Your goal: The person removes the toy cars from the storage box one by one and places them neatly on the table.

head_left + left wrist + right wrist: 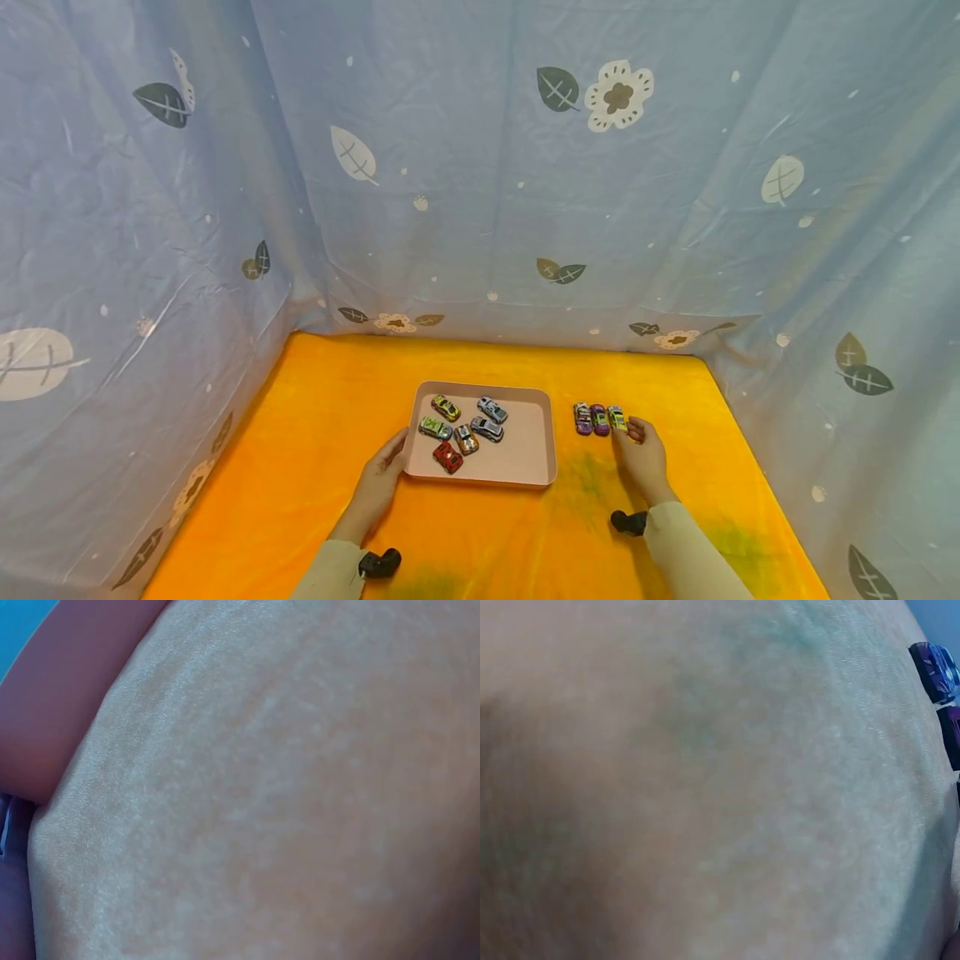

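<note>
In the head view my left hand (pixel 378 479) holds the left side of a shallow pink tray (pixel 521 454). The pink tray wall (pixel 67 697) fills the upper left corner of the left wrist view, and only a sliver of the hand shows below it. Several small toy cars lie in the tray's left half, among them a red car (pixel 448 457). To the tray's right, my right hand (pixel 645 458) pinches a yellow toy car (pixel 617 417) at the end of a row. Beside it stand a purple car (pixel 600 419) and a purple-and-white car (pixel 582 418).
A yellow-orange cloth (pixel 480 542) covers the table. Blue curtains with a leaf and flower print (pixel 480 167) rise behind it and at both sides. Inside the tray are also a silver car (pixel 487 429), an orange car (pixel 467 439) and a green car (pixel 435 427).
</note>
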Action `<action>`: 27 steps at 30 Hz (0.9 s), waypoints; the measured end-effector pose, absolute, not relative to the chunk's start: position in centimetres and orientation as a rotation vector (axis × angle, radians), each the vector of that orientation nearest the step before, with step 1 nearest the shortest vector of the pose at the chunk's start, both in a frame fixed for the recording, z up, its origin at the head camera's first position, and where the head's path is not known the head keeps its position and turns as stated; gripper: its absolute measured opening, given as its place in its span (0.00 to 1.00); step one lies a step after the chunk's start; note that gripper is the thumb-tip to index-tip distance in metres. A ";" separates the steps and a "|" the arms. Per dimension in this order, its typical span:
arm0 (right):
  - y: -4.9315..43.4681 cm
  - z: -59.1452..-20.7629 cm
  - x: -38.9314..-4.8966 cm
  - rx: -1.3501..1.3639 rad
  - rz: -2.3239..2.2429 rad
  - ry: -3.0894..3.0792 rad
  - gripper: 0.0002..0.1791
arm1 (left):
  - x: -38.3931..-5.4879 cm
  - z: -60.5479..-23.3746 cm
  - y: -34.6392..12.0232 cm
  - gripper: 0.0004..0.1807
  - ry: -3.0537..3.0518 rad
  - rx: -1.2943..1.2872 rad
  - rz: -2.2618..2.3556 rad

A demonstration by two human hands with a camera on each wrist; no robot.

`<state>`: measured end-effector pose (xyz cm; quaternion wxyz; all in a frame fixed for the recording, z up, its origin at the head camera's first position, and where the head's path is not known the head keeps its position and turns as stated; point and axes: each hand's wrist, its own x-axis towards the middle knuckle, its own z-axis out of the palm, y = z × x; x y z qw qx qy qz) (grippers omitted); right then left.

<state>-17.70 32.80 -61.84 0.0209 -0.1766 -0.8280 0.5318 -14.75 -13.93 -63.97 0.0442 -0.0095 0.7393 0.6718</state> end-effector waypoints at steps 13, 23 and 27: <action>33.1 -62.3 -17.9 -0.520 1.658 -2.602 0.36 | -14.7 -63.9 -14.1 0.25 2.232 -0.044 2.063; 32.8 -62.2 -17.8 -0.513 1.653 -2.580 0.33 | -14.7 -63.9 -14.1 0.25 2.235 -0.032 2.063; 32.8 -62.2 -17.8 -0.510 1.658 -2.561 0.33 | -14.8 -63.8 -14.1 0.25 2.213 -0.025 2.077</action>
